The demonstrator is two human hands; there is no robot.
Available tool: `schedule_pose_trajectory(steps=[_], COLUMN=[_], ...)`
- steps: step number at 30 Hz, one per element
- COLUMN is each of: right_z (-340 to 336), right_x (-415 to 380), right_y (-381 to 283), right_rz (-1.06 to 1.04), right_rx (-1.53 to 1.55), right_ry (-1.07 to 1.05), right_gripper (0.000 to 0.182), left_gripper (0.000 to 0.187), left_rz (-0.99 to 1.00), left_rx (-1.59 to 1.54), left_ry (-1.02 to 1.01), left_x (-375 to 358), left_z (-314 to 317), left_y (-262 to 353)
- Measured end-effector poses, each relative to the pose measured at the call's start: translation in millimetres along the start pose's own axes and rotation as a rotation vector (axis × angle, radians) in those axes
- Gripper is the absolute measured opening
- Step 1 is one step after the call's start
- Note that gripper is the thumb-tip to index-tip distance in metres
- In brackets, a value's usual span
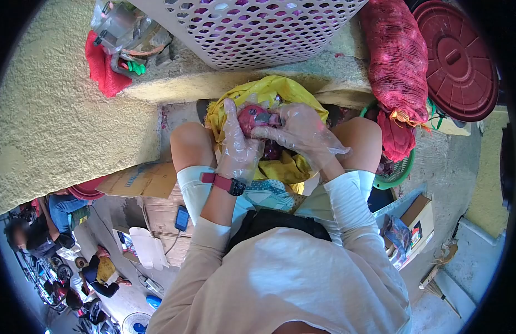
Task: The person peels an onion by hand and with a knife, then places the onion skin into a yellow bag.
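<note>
My left hand (237, 139), in a clear plastic glove, is closed around a pinkish-red onion (248, 119). From the right, my gloved right hand (303, 131) meets it with fingers closed on a small tool with a grey blade (262, 118), which lies against the onion's side. The tool's handle is mostly hidden by the fingers. Both hands are above a yellow sack (294, 89) spread open between my knees. Dark red onions (273, 149) show inside the sack, below my hands.
A white perforated basket (258, 33) stands on the ledge ahead. At right are a red mesh sack of onions (394, 53), a maroon lid (455, 58) and a green basket (400, 173). A phone (182, 218) rests on cardboard at left. Several people are farther back.
</note>
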State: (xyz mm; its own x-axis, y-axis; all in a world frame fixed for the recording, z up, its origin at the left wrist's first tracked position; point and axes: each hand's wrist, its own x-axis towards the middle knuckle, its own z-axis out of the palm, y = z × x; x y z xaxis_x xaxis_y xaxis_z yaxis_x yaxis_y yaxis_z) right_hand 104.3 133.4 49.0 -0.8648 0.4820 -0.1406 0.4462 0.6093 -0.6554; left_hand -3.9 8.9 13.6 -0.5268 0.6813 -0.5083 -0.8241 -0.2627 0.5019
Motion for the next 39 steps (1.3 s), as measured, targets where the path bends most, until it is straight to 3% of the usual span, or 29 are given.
schedule_pose_trajectory(steps=[22, 27, 30, 33, 39], right_z=[7, 6, 5, 10, 15], right_x=[0, -5, -12, -13, -6], right_y=[6, 7, 9, 17, 18], right_rz=[-0.060, -0.188, -0.257, -0.295, -0.142], right_rx=[-0.150, -0.097, 0.021, -0.109, -0.153], right_ry=[-0.097, -0.163, -0.156, -0.074, -0.031], right_gripper=[0.076, 0.065, 0.065, 0.069, 0.069], left_gripper=[0.066, 0.066, 0.064, 0.065, 0.061], left_rz=[-0.041, -0.084, 0.000, 0.005, -0.033], left_rx=[-0.057, -0.086, -0.099, -0.145, -0.155], left_ry=[0.012, 0.003, 0.062, 0.051, -0.016], left_x=[5, 12, 20, 23, 26], left_z=[-6, -19, -25, -32, -33], left_y=[1, 3, 3, 1, 1])
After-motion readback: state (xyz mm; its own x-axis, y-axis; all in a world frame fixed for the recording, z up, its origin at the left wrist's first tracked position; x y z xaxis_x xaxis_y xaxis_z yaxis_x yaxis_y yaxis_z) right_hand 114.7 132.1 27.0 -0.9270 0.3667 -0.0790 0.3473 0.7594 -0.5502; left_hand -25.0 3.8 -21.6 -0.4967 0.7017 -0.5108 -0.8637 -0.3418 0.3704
